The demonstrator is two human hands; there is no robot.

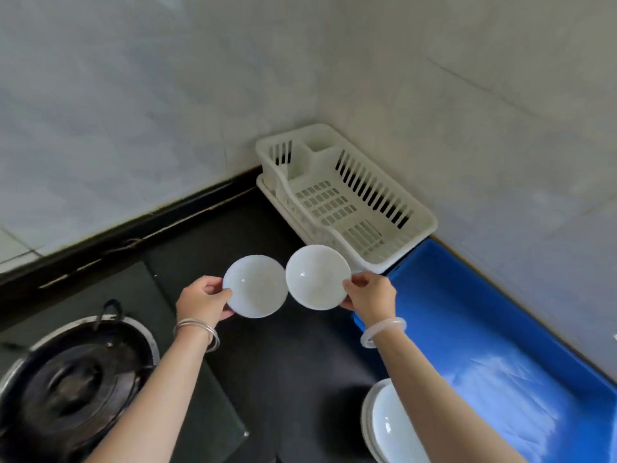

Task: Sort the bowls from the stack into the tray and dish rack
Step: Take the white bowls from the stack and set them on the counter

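Stacked bowls sat on the counter under the right arm. Neither the blue tray nor the white dish rack held a bowl, so sorting seemed barely begun. Left hand and right hand had their fingers clamped on one rim each, the left bowl and right bowl side by side above the counter.

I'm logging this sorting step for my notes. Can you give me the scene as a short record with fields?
left hand: pinches the rim of the left bowl, held above the black counter
right hand: pinches the rim of the right bowl
bowls: white, side by side, openings facing the camera
stack: white bowls at the bottom edge, partly behind the right forearm
dish rack: white, in the wall corner
tray: blue, beside the rack
wok: lower left, on the stove
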